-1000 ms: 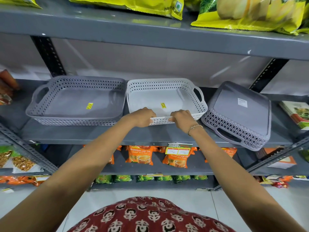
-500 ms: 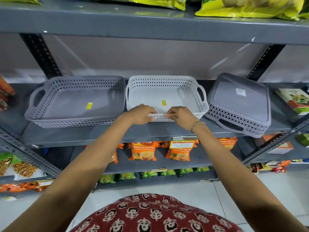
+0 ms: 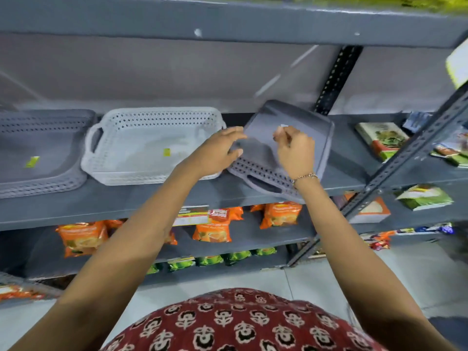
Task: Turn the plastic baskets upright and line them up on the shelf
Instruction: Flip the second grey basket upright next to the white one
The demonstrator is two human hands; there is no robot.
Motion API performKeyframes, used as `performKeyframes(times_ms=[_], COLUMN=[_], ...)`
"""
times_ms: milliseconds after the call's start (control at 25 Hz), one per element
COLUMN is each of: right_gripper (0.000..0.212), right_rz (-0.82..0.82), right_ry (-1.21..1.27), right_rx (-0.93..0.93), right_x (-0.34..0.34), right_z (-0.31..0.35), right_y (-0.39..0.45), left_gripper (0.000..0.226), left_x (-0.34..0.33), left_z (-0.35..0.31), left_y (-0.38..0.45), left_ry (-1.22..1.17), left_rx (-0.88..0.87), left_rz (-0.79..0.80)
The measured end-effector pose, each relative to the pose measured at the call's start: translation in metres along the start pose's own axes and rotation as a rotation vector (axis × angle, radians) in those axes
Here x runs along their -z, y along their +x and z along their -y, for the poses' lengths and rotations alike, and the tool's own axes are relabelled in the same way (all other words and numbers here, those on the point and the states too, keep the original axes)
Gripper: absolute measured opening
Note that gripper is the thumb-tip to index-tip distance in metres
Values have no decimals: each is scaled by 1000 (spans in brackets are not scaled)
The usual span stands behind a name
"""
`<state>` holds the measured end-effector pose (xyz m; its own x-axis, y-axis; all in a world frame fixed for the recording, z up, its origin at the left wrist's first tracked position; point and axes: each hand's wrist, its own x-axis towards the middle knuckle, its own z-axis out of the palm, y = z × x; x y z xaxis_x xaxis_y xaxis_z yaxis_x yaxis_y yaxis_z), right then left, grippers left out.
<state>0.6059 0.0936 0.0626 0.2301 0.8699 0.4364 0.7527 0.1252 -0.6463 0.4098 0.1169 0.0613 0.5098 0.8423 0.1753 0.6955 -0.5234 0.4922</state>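
Covering overturned grey basket (image 3: 298, 117), perforated sides, smooth base

No text reads clearly; motion blur smears everything. The shelf-edge tag (image 3: 193, 215), lower centre, the orange packets (image 3: 213, 225) beneath it and the yellow sticker (image 3: 166, 152) in the white basket (image 3: 152, 145) are illegible.

Three baskets on the shelf (image 3: 177, 198): two grey baskets (image 3: 38, 160) (image 3: 316, 138); one white basket (image 3: 152, 148); two hands (image 3: 217, 150) (image 3: 295, 153)
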Motion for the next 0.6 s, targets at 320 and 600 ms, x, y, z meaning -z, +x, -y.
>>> performKeyframes(times_ms=[320, 600], right_gripper=[21, 37], right_rz=[191, 424], right_ry=[1056, 1288], right_rx=[-1254, -1221], right_x=[77, 71], right_z=[-111, -108], right_y=[-20, -18], left_gripper=[114, 119], left_x=[-87, -102], left_z=[-35, -36], left_y=[20, 18], left_ry=[470, 509], left_rx=[-79, -13], left_rz=[142, -8])
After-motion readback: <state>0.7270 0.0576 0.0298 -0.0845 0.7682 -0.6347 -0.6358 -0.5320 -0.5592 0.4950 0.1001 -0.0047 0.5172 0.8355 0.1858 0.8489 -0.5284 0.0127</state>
